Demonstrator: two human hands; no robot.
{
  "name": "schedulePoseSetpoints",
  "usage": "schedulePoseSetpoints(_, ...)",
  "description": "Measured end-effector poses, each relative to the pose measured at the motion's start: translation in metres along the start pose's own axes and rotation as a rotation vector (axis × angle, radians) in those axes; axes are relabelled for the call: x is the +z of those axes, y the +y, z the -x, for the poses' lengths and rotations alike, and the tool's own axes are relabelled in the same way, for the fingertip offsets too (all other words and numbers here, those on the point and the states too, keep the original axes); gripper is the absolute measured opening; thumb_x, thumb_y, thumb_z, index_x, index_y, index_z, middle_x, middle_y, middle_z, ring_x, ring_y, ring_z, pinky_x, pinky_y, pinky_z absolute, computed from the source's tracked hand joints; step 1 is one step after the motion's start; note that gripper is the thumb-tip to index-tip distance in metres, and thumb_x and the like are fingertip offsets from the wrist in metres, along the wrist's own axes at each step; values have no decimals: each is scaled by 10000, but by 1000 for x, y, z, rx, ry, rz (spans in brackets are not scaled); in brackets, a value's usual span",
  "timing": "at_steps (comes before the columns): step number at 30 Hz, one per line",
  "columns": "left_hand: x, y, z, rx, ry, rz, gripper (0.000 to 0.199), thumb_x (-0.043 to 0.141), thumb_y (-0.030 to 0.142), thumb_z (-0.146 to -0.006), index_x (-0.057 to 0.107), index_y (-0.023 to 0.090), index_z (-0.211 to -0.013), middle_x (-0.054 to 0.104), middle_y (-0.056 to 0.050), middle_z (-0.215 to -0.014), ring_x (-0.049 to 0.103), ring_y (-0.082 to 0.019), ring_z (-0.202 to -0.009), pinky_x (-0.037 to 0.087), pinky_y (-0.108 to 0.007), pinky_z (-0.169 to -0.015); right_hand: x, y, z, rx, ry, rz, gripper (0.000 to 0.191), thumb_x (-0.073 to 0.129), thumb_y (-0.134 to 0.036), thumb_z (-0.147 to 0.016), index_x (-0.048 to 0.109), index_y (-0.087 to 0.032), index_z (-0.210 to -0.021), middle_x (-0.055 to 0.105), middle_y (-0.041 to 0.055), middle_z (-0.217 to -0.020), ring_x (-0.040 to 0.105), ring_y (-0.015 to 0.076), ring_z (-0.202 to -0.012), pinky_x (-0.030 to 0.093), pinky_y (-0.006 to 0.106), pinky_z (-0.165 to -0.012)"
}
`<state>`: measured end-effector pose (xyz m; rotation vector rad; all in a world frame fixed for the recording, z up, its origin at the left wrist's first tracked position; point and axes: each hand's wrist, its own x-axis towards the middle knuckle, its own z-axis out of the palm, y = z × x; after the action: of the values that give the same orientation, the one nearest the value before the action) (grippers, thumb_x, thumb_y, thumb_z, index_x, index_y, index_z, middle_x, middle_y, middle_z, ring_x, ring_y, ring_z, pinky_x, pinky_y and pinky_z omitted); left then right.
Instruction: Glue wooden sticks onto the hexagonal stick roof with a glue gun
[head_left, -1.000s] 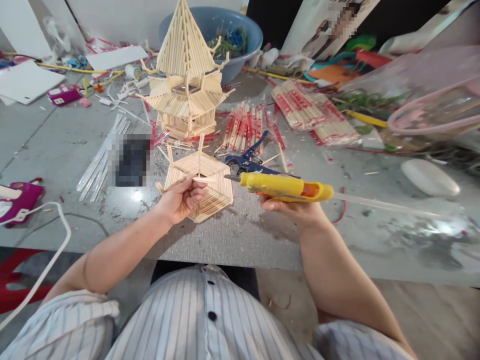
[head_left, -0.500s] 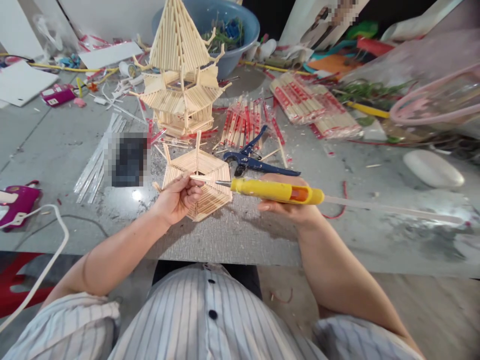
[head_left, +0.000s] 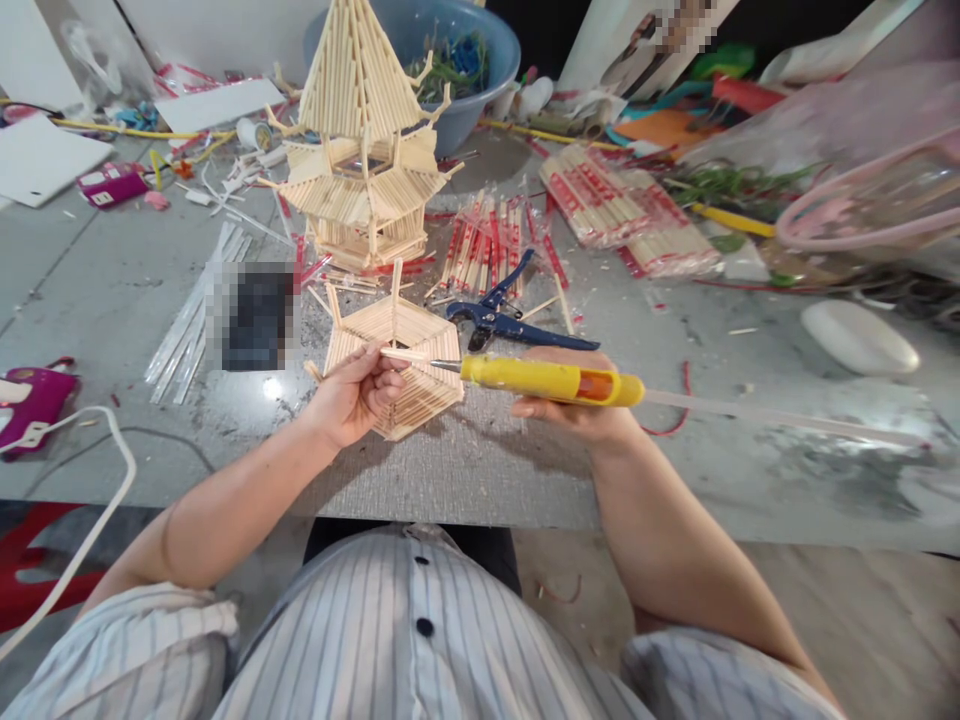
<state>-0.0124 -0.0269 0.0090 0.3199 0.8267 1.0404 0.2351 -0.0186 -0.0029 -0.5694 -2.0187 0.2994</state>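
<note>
Between its thumb and fingers my left hand (head_left: 364, 395) pinches a short wooden stick (head_left: 405, 354). My right hand (head_left: 574, 405) is wrapped round a yellow glue gun (head_left: 525, 379), whose metal nozzle points left at the stick's end. A clear glue stick (head_left: 780, 416) extends from the gun's back to the right. Beneath both hands lies a six-sided stick frame (head_left: 427, 408) with upright posts at some corners. Behind it stands a tiered pagoda model (head_left: 367, 190) built of sticks.
Blue cutters (head_left: 499, 322) and red-wrapped sticks (head_left: 484, 240) lie behind the hands. Stick packs (head_left: 592, 195) are at back right, near a blue basin (head_left: 480, 90). Clear glue sticks (head_left: 196, 310) lie left, and a white oval object (head_left: 859, 337) right.
The whole view has shifted slightly. Both hands keep their holds, and the nozzle stays at the stick's end.
</note>
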Motion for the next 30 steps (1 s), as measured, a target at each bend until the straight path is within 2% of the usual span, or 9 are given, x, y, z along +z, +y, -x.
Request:
schedulePoseSetpoints(5,-4,-2,-2,10,-16,3,345,292,114,-971,594,63,-813,693,-58,-638,663,-88,-489,562,-135,-477,0,0,0,3,3,9,373,581,-498,-855,500,-208,-635,515,-12,-534,508,120,-495,395,275,-460)
schedulePoseSetpoints(13,-4,-2,-2,13,-48,4,367,278,109,-973,597,65,-798,700,-50,-642,663,-84,-490,564,-138,-478,-1,-1,0,16,-4,-31,377,604,-477,-846,466,-206,-624,486,-25,-524,469,106,-472,368,262,-441)
schedulePoseSetpoints(22,-3,-2,0,10,-67,-9,349,276,102,-971,585,77,-811,698,-55,-647,667,-88,-499,561,-137,-479,0,2,3,23,-4,-88,310,665,-397,-822,501,-222,-625,510,-21,-558,490,116,-516,384,279,-484)
schedulePoseSetpoints(30,1,0,2,4,-7,-3,357,283,104,-968,592,78,-793,686,-52,-636,653,-89,-476,551,-135,-457,0,-1,-1,44,15,-58,354,634,-445,-836,494,-221,-600,511,-22,-520,511,114,-487,406,275,-454)
